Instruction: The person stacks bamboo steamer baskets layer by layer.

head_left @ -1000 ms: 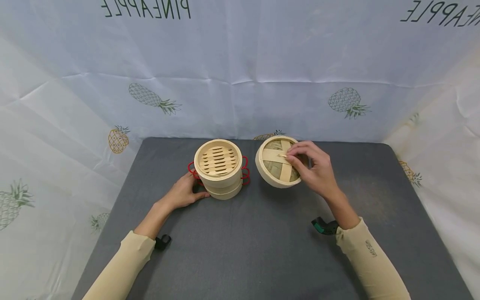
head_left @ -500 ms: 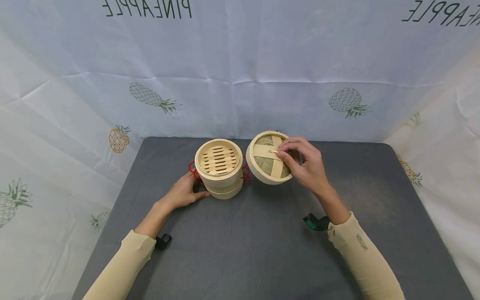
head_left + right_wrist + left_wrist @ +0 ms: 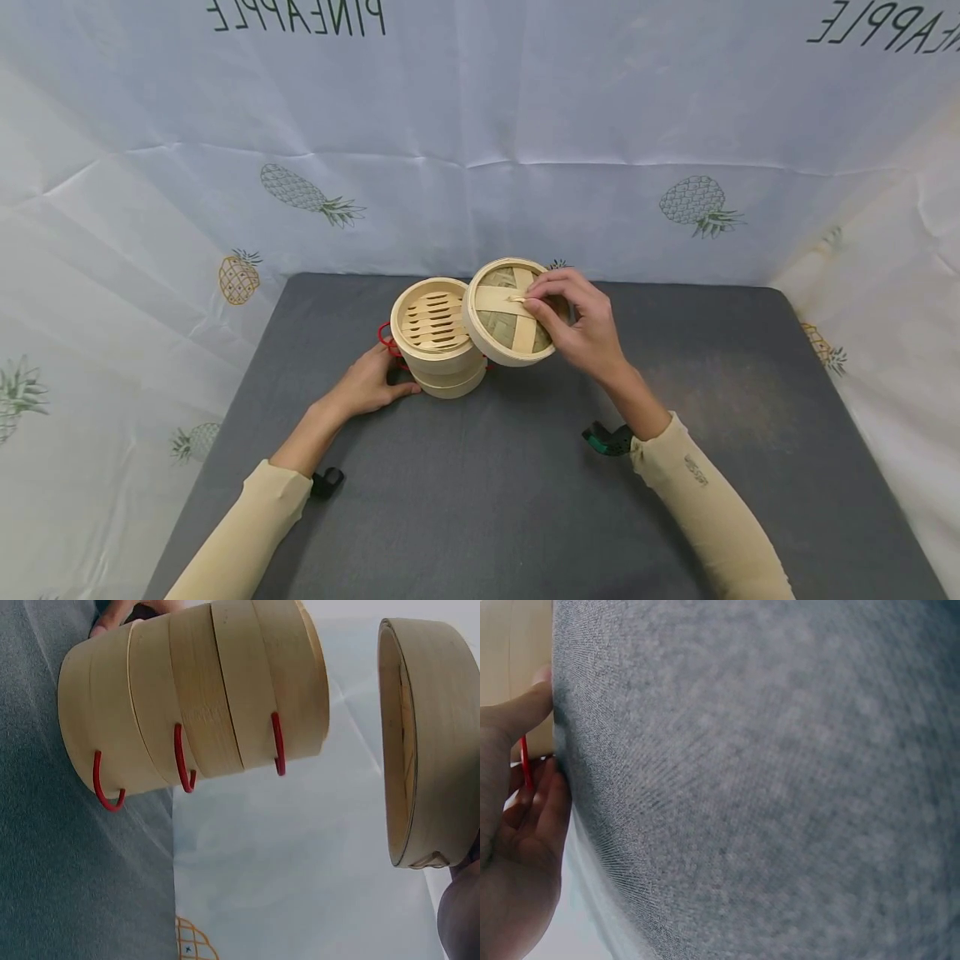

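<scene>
A stack of bamboo steamer baskets (image 3: 448,364) with red side handles stands at the table's back, its slatted top tier uncovered. My left hand (image 3: 367,383) holds the stack low on its left side, thumb in front and fingers behind; in the left wrist view, a red handle (image 3: 526,761) shows between thumb and fingers. Pinched by its small top loop in my right hand (image 3: 591,325), the woven bamboo lid (image 3: 495,323) hangs tilted above the stack's right edge. The right wrist view shows a gap between the lid (image 3: 442,742) and the stack (image 3: 199,697).
A dark grey table (image 3: 495,492) lies under everything. Directly behind its back edge hangs a pale curtain (image 3: 480,208) with printed pineapples, and more of it runs along both sides. A black-and-green wrist device (image 3: 607,439) sits at the right cuff.
My right hand has carried the lid leftward and slightly up, from beside the stack to over its right edge. The left hand and the stack have stayed put.
</scene>
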`<state>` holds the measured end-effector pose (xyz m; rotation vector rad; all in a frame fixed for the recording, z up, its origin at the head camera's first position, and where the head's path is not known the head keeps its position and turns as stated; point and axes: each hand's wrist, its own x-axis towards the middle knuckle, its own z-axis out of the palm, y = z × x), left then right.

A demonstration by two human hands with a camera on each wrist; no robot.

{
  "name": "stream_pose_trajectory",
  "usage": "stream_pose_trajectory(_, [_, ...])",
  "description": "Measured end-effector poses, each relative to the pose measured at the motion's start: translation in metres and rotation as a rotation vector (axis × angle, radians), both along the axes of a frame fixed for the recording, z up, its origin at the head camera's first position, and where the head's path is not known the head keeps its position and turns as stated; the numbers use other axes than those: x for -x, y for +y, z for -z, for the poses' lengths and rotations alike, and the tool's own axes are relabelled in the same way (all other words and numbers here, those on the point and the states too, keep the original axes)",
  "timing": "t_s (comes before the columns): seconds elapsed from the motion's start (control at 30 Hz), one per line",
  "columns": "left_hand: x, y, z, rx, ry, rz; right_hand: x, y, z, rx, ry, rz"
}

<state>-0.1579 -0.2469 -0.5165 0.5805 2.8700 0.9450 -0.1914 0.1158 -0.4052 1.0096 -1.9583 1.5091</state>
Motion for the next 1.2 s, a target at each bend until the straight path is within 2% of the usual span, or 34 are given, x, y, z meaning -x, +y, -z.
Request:
stream_pose_trajectory(0.63, [0.000, -0.001, 0.001, -0.011, 0.016, -0.001, 0.003, -0.024, 0.004, -0.012, 0.043, -0.055])
stream_pose_trajectory(0.73, [0.000, -0.002, 0.002, -0.024, 0.035, 0.006, 0.004, -0.026, 0.004, -0.014, 0.044, -0.050])
stream_pose_trajectory(0.8, [0.002, -0.004, 0.007, -0.036, 0.060, 0.013, 0.004, -0.028, 0.004, -0.018, 0.039, -0.049])
stream_pose_trajectory(0.93, [0.002, -0.005, 0.008, -0.061, 0.078, 0.026, 0.005, -0.033, 0.005, -0.024, 0.041, -0.051])
stream_pose_trajectory(0.97, [0.003, -0.006, 0.012, -0.067, 0.088, 0.025, 0.005, -0.034, 0.005, -0.023, 0.040, -0.054])
stream_pose_trajectory(1.0, [0.002, -0.004, 0.009, -0.066, 0.078, 0.023, 0.005, -0.035, 0.006, -0.024, 0.040, -0.057])
stream_pose_trajectory(1.13, [0.002, -0.003, 0.007, -0.044, 0.053, 0.014, 0.006, -0.038, 0.006, -0.034, 0.035, -0.069])
stream_pose_trajectory(1.17, [0.004, -0.006, 0.012, -0.040, 0.049, 0.009, 0.006, -0.039, 0.007, -0.038, 0.034, -0.069])
stream_pose_trajectory(1.2, [0.004, -0.006, 0.012, -0.033, 0.040, 0.010, 0.006, -0.040, 0.007, -0.043, 0.034, -0.070])
